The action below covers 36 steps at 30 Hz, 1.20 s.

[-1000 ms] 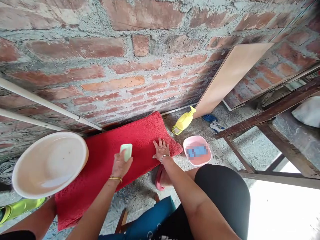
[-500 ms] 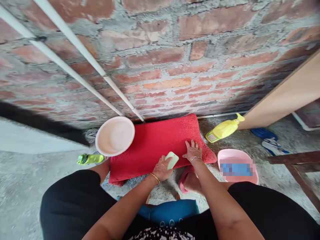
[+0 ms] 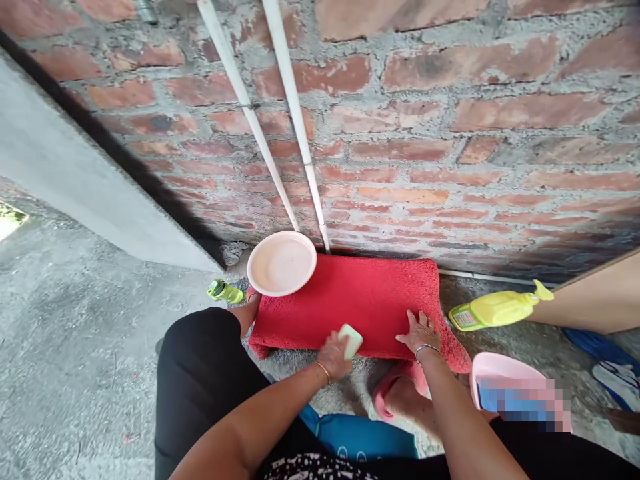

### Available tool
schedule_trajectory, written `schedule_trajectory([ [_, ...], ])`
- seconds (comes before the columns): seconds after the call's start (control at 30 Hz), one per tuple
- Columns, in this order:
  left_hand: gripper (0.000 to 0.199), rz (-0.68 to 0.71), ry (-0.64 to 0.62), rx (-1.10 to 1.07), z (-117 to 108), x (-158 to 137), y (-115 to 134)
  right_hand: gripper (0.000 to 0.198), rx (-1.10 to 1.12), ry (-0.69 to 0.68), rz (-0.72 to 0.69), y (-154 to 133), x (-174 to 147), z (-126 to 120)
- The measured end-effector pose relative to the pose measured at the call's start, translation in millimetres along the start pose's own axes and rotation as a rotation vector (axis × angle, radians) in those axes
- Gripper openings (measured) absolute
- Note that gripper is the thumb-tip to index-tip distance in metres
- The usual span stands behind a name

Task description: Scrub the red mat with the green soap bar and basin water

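A red mat (image 3: 350, 300) with a rough, nubby border lies stretched over a low support, which it hides. My left hand (image 3: 336, 353) is closed around a pale green rounded block (image 3: 351, 340) at the mat's front edge; whether it is soap or a brush I cannot tell. My right hand (image 3: 421, 333) rests palm down on the mat's right part, fingers spread. On the mat's far left corner stands a pale pink basin (image 3: 283, 263), its inside looking wet or lightly filled.
A yellow pump bottle (image 3: 493, 310) lies right of the mat. Nearer me is a pink tub (image 3: 483, 367) with blurred contents. A green bottle (image 3: 225, 291) lies at left. White pipes (image 3: 300, 120) run down the brick wall (image 3: 410, 140) behind.
The view has swung left, so everything appears further right. My left hand has slid a little left along the mat's front edge, away from my right hand, which keeps its place.
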<state>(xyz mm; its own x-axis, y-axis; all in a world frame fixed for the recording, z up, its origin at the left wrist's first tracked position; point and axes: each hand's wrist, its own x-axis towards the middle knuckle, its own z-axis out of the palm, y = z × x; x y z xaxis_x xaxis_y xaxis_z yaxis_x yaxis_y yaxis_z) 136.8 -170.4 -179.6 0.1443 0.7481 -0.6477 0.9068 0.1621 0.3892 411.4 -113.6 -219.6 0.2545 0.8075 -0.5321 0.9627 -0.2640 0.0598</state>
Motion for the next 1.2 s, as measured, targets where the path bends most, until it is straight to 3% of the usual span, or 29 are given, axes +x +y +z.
schedule_trajectory([
  [0.03, 0.075, 0.104, -0.114, 0.011, 10.6, -3.7, 6.0, 0.087, 0.003, 0.002, -0.004, 0.6, 0.5, 1.5],
  [0.1, 0.080, 0.195, -0.203, -0.009, 20.0, -7.1, 10.3, 0.085, 0.016, -0.003, -0.009, 1.6, 2.1, 3.7],
  [0.17, 0.082, 0.143, -0.120, -0.058, 11.8, -5.8, 2.1, 0.086, 0.026, -0.003, -0.015, 2.2, 3.8, 4.9],
  [0.33, 0.070, -0.351, 0.271, -0.121, -50.7, 2.8, -53.7, 0.087, 0.036, 0.016, -0.006, 1.5, 4.9, 6.7],
  [0.4, 0.066, -0.549, 0.343, -0.141, -65.4, 2.0, -70.0, 0.085, 0.036, 0.011, 0.008, 0.3, 4.4, 7.7],
  [0.47, 0.066, -0.624, 0.349, -0.157, -61.7, -2.1, -72.1, 0.086, 0.037, 0.005, 0.017, -0.9, 3.7, 8.6],
  [0.53, 0.070, -0.519, 0.290, -0.161, -40.2, -8.2, -59.4, 0.087, 0.038, 0.004, 0.016, -2.0, 2.6, 9.2],
  [0.67, 0.082, 0.008, -0.056, -0.159, 16.5, -17.6, -15.5, 0.084, 0.021, -0.005, 0.010, -2.6, 0.5, 8.3],
  [0.73, 0.084, 0.100, -0.097, -0.190, 25.9, -16.5, -2.2, 0.082, 0.019, -0.015, 0.007, -1.5, 0.2, 6.5],
  [0.83, 0.078, -0.008, 0.076, -0.241, 1.7, -5.0, -6.6, 0.082, 0.038, -0.030, -0.006, 2.0, 0.8, 3.6],
  [0.93, 0.069, -0.308, 0.281, -0.259, -46.3, 13.6, -28.5, 0.085, 0.055, -0.049, -0.034, 6.0, 0.3, 2.6],
  [1.03, 0.063, -0.512, 0.340, -0.213, -78.3, 31.2, -39.0, 0.084, 0.051, -0.062, -0.049, 6.7, -2.6, 2.2],
  [1.1, 0.063, -0.534, 0.330, -0.166, -77.5, 38.1, -29.5, 0.083, 0.043, -0.084, -0.034, 4.8, -4.4, 0.7],
  [1.2, 0.070, -0.394, 0.258, -0.067, -44.5, 35.7, 5.0, 0.084, 0.036, -0.120, -0.004, 0.9, -5.4, -3.4],
])
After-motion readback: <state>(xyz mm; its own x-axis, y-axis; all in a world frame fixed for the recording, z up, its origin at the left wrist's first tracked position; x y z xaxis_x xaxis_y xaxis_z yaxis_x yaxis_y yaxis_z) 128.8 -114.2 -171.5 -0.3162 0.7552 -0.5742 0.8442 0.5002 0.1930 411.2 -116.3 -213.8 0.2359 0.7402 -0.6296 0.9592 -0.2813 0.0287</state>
